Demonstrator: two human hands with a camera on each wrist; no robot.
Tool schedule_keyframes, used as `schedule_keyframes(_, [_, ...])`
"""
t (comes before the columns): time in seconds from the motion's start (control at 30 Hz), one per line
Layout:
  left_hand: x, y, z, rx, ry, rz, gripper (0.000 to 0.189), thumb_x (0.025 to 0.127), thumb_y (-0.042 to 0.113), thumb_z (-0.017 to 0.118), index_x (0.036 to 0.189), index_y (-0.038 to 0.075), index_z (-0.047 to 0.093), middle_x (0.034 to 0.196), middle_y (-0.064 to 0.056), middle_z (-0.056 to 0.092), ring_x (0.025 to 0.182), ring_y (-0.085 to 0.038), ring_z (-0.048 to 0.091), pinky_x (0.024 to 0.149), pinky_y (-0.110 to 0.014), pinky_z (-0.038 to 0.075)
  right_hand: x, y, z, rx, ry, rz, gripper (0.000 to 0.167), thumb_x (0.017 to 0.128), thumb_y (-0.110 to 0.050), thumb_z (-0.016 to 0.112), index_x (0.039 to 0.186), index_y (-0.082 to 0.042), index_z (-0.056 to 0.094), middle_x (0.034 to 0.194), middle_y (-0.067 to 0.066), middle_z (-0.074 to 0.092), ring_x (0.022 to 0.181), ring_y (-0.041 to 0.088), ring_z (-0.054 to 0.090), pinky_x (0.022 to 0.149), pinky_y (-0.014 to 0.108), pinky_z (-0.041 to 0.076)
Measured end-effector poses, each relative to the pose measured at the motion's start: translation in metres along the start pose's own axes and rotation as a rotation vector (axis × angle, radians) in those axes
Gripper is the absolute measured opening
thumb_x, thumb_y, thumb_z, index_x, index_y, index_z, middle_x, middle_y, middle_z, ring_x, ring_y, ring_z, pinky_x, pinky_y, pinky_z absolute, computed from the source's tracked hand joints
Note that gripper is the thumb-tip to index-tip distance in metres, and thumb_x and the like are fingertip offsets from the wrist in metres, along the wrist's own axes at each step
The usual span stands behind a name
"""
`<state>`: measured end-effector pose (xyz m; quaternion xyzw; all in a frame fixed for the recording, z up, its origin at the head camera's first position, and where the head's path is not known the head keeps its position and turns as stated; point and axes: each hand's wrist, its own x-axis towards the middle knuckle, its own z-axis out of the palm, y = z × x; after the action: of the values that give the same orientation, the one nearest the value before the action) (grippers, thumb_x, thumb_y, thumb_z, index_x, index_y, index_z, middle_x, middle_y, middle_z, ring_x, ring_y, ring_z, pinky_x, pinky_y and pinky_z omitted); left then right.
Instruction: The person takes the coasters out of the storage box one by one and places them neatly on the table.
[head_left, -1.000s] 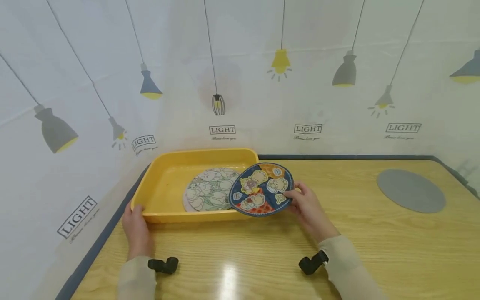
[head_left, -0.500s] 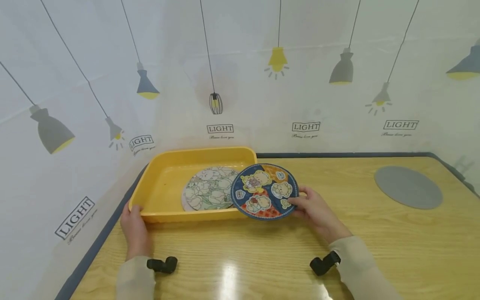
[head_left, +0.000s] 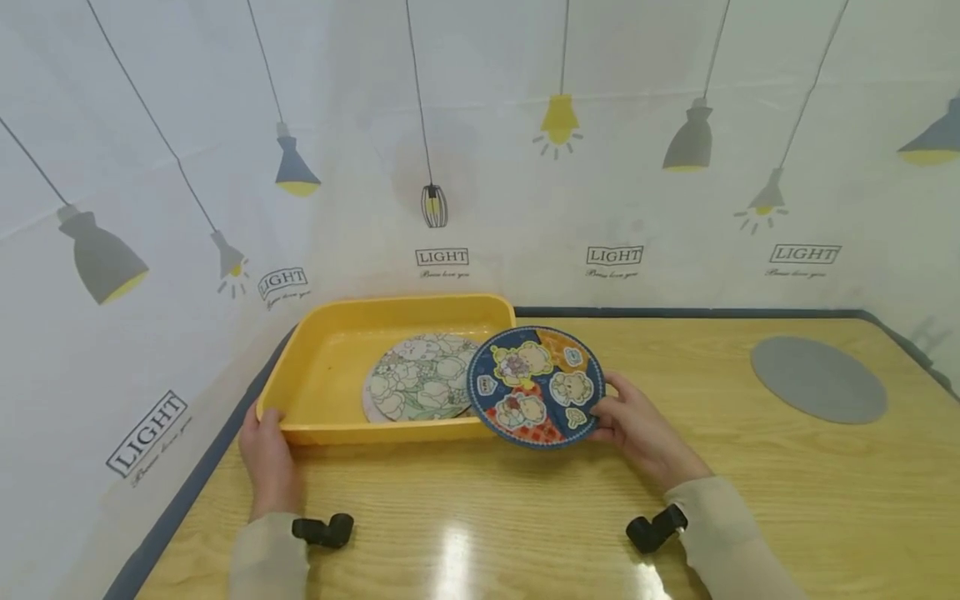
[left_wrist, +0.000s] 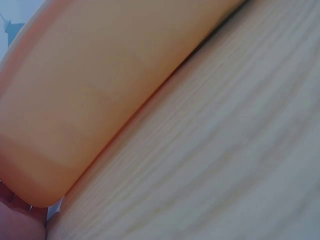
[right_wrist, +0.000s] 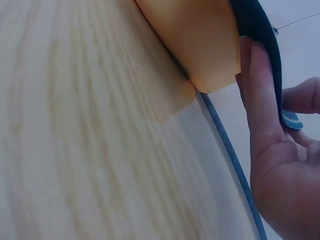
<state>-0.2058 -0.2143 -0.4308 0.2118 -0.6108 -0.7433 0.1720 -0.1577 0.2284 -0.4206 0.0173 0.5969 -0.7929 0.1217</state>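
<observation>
While the right hand (head_left: 641,437) pinches it at its right edge, thumb on the printed face and fingers behind, the navy round mat (head_left: 536,387) is held up off the table (head_left: 450,492), tilted so that its bear figures and its orange and red patches show. It lies to the left of that hand's fingertips, across the near right corner of the yellow tray (head_left: 322,379); I cannot tell whether it touches the rim.

At the tray's near left corner the left hand (head_left: 268,458) holds on, its thumb at the rim and its fingers curled round the outside. Inside the tray, toward the right, lies a pale floral mat (head_left: 420,379), pinkish at its left edge and partly covered from view by the navy one.

Well apart to the right, a grey oval mat (head_left: 819,379) lies flat on the wood-grain tabletop, in front of the lamp-printed wall covering (head_left: 502,192).
</observation>
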Motion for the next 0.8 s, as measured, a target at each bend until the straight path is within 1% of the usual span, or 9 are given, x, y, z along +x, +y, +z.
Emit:
schedule_keyframes(0.2, [-0.001,0.001,0.001,0.008,-0.005,-0.012,0.044,0.088,0.015,0.035,0.131,0.014,0.043,0.128,-0.001,0.040,0.112,-0.017,0.040,0.091,-0.026,0.032,0.000,0.001,-0.003,-0.058,0.017,0.008,0.048,0.085,0.006,0.040,0.129,-0.005,0.026,0.100,0.021,0.058,0.081,0.026,0.062,0.071,0.039,0.050])
schedule_keyframes(0.33, [0.000,0.000,0.000,0.009,-0.006,-0.011,0.043,0.088,0.016,0.035,0.131,0.015,0.043,0.129,-0.001,0.040,0.112,-0.017,0.040,0.092,-0.027,0.032,0.000,0.002,-0.007,-0.090,0.058,0.010,0.042,0.086,0.005,0.040,0.125,-0.005,0.029,0.096,0.018,0.060,0.079,0.024,0.062,0.069,0.037,0.050])
schedule_keyframes(0.47, [0.001,-0.001,0.000,-0.001,-0.006,-0.009,0.043,0.088,0.015,0.035,0.131,0.015,0.043,0.128,-0.001,0.041,0.112,-0.017,0.040,0.092,-0.027,0.032,-0.001,0.002,-0.011,-0.063,0.072,-0.009,0.037,0.087,0.004,0.039,0.122,-0.005,0.032,0.092,0.013,0.061,0.077,0.020,0.062,0.067,0.034,0.050])
schedule_keyframes(0.7, [0.001,-0.001,0.000,-0.008,0.007,-0.015,0.044,0.087,0.014,0.035,0.130,0.015,0.045,0.127,-0.001,0.042,0.111,-0.017,0.041,0.090,-0.025,0.033,-0.002,0.003,-0.022,0.058,0.076,-0.049,0.033,0.088,0.005,0.041,0.118,-0.008,0.036,0.092,0.008,0.060,0.078,0.017,0.061,0.067,0.031,0.050])
schedule_keyframes(0.8, [0.001,-0.001,0.001,0.008,0.005,-0.016,0.044,0.087,0.014,0.035,0.130,0.015,0.044,0.128,-0.001,0.042,0.112,-0.016,0.041,0.090,-0.024,0.033,-0.003,0.004,-0.028,0.103,0.086,-0.073,0.033,0.088,0.005,0.040,0.117,-0.009,0.036,0.092,0.007,0.060,0.078,0.017,0.061,0.066,0.029,0.050])
